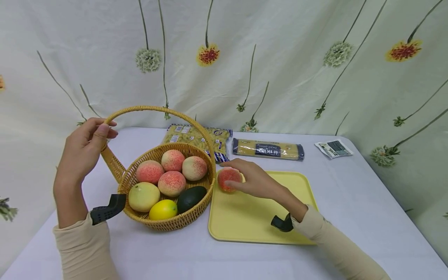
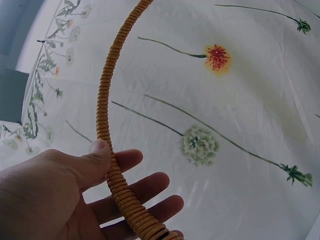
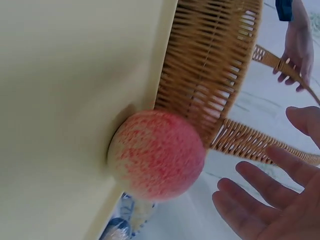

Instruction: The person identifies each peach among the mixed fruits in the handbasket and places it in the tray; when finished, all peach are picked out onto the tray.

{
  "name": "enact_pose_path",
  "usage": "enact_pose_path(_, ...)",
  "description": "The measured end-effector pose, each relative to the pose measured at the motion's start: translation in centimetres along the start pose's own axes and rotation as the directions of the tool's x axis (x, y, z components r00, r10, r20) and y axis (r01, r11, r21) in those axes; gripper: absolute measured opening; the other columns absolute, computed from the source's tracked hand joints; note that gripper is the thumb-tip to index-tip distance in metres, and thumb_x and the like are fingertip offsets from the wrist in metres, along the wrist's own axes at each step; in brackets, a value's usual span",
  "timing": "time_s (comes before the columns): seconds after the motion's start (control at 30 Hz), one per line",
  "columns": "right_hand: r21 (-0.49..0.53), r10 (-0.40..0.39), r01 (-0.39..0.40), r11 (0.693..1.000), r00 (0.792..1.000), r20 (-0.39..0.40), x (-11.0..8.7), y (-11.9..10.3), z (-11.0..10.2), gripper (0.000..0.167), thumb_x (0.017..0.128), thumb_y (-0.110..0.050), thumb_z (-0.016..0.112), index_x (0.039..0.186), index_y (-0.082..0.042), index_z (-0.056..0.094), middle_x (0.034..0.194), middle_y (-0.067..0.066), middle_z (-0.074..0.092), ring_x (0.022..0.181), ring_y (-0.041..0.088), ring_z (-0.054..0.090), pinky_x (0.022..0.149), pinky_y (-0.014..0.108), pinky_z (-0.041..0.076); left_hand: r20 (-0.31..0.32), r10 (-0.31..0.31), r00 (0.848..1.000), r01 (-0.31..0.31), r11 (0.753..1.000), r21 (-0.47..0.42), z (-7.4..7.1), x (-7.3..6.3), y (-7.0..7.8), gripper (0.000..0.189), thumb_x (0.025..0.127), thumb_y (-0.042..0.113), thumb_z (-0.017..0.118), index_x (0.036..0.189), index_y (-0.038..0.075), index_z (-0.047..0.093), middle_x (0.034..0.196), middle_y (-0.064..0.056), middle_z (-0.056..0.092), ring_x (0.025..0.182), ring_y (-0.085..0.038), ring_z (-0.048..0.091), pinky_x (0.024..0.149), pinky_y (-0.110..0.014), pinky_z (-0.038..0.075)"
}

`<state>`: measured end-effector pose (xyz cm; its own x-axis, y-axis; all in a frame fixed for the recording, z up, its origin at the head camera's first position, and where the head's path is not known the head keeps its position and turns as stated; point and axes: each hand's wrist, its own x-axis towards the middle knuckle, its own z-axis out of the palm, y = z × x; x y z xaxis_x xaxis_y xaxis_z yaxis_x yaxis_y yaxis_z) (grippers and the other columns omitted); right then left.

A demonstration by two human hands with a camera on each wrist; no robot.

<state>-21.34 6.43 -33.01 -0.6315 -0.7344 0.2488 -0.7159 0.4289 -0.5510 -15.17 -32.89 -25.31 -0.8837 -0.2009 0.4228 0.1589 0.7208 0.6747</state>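
Note:
My left hand holds the arched handle of a wicker basket, thumb on one side and fingers behind it, as the left wrist view shows up close. Inside the basket lie several peaches, a pale yellow round fruit, a lemon and a dark green avocado. One red-speckled peach rests on a yellow tray, at its far left corner beside the basket. Around that peach hovers my right hand, its fingers spread and apart from the fruit in the right wrist view.
Behind the basket lies a bag of pasta. A pack of spaghetti is to its right, beyond the tray. Farther right, a small white packet sits near the table's back edge. A flowered curtain hangs behind the table.

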Motion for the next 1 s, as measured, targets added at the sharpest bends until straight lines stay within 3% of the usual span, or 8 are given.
enact_pose_path(0.5,0.005,-0.118,0.118,0.993,0.992,0.051,1.5,-3.5,1.5,0.05,0.09,-0.025,0.067,0.135,-0.011,0.052,0.133,0.003,0.055,0.123,0.016,0.049,0.101,0.034,0.041,-0.005,0.016,1.0,-0.016,1.0,-0.002,0.0,0.0,0.1,0.037,0.102,0.039,0.039,0.123,0.012,0.055,0.098,0.007,0.06,0.094,0.006,0.049,0.077,-0.025,0.035)
enact_pose_path(0.73,-0.069,-0.101,0.11,0.992,0.987,0.126,2.8,-4.8,1.8,0.062,0.091,-0.035,0.065,0.145,-0.014,0.042,0.146,0.006,0.044,0.136,0.02,0.038,0.109,0.039,0.032,-0.006,0.016,1.0,-0.016,1.0,0.004,-0.1,0.0,0.0,0.039,0.102,0.039,0.039,0.124,0.01,0.054,0.097,0.009,0.06,0.093,0.004,0.049,0.076,-0.025,0.034)
enact_pose_path(1.0,-0.027,-0.123,0.13,0.991,0.975,0.183,4.4,-5.6,2.6,0.064,0.091,-0.036,0.065,0.146,-0.016,0.039,0.15,0.003,0.038,0.136,0.016,0.037,0.108,0.035,0.034,-0.002,0.015,1.0,-0.015,1.0,0.004,-0.1,0.1,-0.1,0.04,0.102,0.039,0.038,0.124,0.01,0.054,0.097,0.008,0.06,0.094,0.003,0.049,0.076,-0.026,0.034)
